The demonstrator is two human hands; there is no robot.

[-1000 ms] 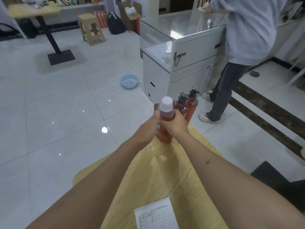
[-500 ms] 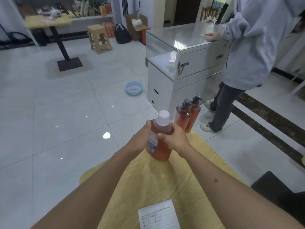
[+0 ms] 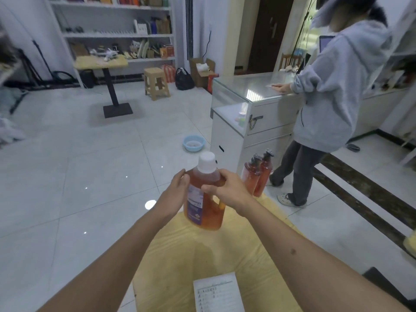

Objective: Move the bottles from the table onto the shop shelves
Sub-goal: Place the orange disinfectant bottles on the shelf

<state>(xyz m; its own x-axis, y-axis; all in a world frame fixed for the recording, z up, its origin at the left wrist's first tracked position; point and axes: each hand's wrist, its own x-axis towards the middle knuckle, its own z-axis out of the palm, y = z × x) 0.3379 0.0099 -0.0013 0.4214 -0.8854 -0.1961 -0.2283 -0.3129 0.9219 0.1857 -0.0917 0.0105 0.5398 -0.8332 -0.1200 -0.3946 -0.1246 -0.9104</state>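
Orange bottle (image 3: 203,199), gripped by both hands, hovers above table's (image 3: 180,255) far edge.

— What does the person wear on the arms?
— Nothing that shows: both forearms are bare from the frame's lower edge to the wrists, with no sleeve, watch or band.
— Any marks?
— A small dark spot on the right forearm.
— And the hands?
— The left hand (image 3: 174,195) and right hand (image 3: 227,191) are ungloved, without rings.
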